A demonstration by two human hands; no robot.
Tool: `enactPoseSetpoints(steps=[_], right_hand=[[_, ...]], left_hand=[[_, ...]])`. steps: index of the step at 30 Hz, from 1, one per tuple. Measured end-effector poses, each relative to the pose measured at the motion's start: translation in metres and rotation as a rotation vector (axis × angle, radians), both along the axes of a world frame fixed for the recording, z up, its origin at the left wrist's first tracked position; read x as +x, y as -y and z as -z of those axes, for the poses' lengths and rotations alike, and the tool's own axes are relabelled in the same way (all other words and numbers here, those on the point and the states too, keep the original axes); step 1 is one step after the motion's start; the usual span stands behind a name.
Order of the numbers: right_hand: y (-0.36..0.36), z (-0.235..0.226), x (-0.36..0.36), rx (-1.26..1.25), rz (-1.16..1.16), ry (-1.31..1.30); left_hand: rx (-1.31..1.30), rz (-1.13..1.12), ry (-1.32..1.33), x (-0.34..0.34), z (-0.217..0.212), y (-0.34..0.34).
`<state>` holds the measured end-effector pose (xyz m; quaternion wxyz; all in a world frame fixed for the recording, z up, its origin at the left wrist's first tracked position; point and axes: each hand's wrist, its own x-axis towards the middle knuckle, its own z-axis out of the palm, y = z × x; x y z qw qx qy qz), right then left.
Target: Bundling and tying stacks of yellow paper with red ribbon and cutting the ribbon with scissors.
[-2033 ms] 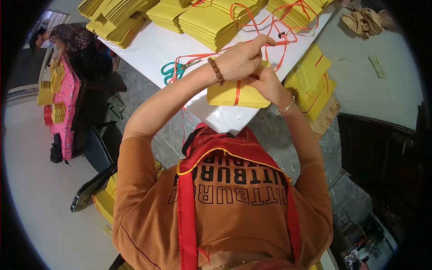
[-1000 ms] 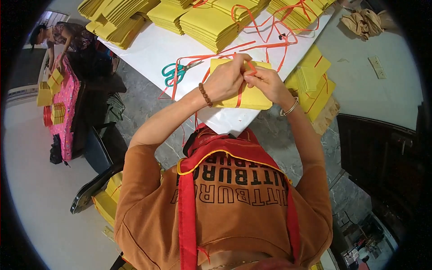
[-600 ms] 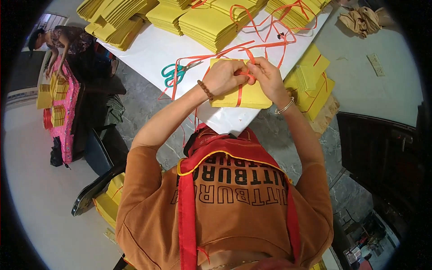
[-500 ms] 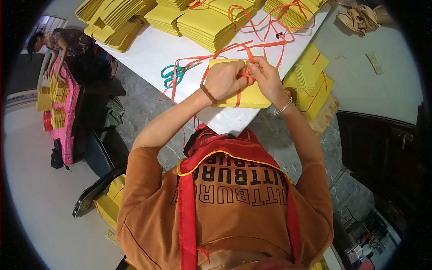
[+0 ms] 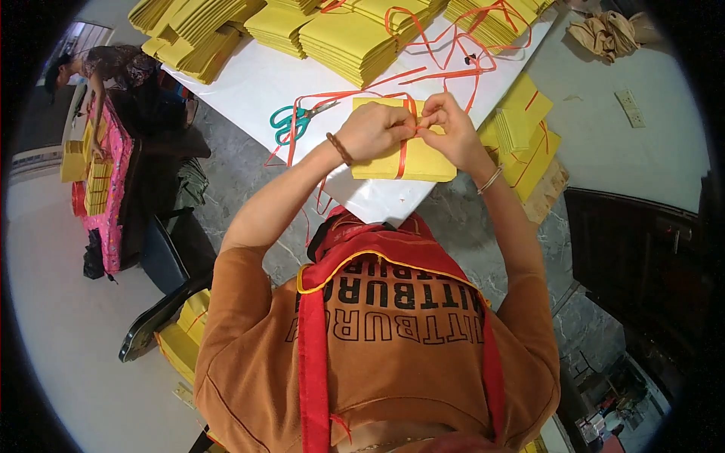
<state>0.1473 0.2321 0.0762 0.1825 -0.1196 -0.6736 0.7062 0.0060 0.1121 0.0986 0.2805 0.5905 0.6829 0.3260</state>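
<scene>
A yellow paper bundle [image 5: 377, 167], perhaps envelopes, lies flat at the near corner of the white-covered table. A flat red plastic string [image 5: 402, 160] runs around it from far side to near side. My left hand [image 5: 377, 132] rests on the bundle's left part, fingers pinched on the string over the middle. Opposite it, my right hand [image 5: 453, 136] pinches the string at the same spot with thumb and forefinger, its other fingers curled. The fingertips partly hide the crossing of the string. Left of the bundle lie teal-handled scissors [image 5: 291, 124], blades partly spread.
Stacks of yellow paper [image 5: 351, 45] fill the table's far side. Loose red strings [image 5: 453, 73] trail across the white tabletop [image 5: 249, 94]. More yellow bundles [image 5: 529, 151] sit low on the right. At the far left a person [image 5: 113, 72] bends over a pink-covered table [image 5: 117, 181].
My hands have drawn slightly apart at the string. The raised loop above my fingers has come down, and the string now lies flatter across the bundle.
</scene>
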Motion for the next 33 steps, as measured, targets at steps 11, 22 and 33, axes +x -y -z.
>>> enactPoseSetpoints(steps=[11,22,33], right_hand=[[0.023,-0.008,0.0,0.702,0.277,-0.092],[0.005,-0.006,0.001,0.303,0.085,0.06],[-0.005,-0.018,0.017,0.449,-0.041,0.272]], left_hand=[[-0.348,0.078,0.735,-0.027,0.004,-0.014],[-0.196,0.027,0.681,-0.019,0.008,-0.012],[0.306,0.072,-0.286,-0.025,-0.005,-0.012]])
